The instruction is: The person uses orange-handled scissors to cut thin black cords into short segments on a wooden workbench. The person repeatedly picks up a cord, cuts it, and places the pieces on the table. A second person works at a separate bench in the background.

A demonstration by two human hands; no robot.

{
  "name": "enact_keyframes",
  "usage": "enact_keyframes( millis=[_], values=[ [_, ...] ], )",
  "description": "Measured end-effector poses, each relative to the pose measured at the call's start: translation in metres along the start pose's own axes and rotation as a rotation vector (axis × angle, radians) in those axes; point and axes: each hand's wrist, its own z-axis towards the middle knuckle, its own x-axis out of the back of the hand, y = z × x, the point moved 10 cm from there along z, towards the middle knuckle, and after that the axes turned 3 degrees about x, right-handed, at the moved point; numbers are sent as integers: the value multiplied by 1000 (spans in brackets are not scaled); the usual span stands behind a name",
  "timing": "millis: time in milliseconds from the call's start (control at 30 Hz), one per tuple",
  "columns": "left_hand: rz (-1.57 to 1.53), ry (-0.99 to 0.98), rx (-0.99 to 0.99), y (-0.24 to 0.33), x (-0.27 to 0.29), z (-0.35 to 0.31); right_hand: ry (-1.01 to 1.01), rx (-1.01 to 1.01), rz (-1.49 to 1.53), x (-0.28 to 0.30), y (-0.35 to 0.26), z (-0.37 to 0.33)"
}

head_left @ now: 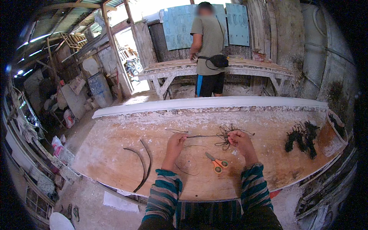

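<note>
Striped sleeves [163,195] reach over the wooden table [103,153], and look, the left hand [176,146] has its fingertips pinched on a dark strand [205,136] stretched straight across to the right hand [240,142], whose fingers close on the spidery looped bundle [223,144] around mid-table! Orange-handled scissors [217,164] lie just nearer the body, two curved dark strips [148,161] sit off left, black clumps [294,138] rest beside a tub [330,136] at right, and beyond, a person [210,42] stands at another bench [168,68].
</note>
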Motion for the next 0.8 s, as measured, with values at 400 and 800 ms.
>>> enact_keyframes(
  millis=[400,800],
  values=[
    [139,307,-185,26,54,0,-317,-14,-296,-31,14,-9],
    [52,187,-100,-22,36,4,-244,181,578,-22,-34,-13]
  ],
)
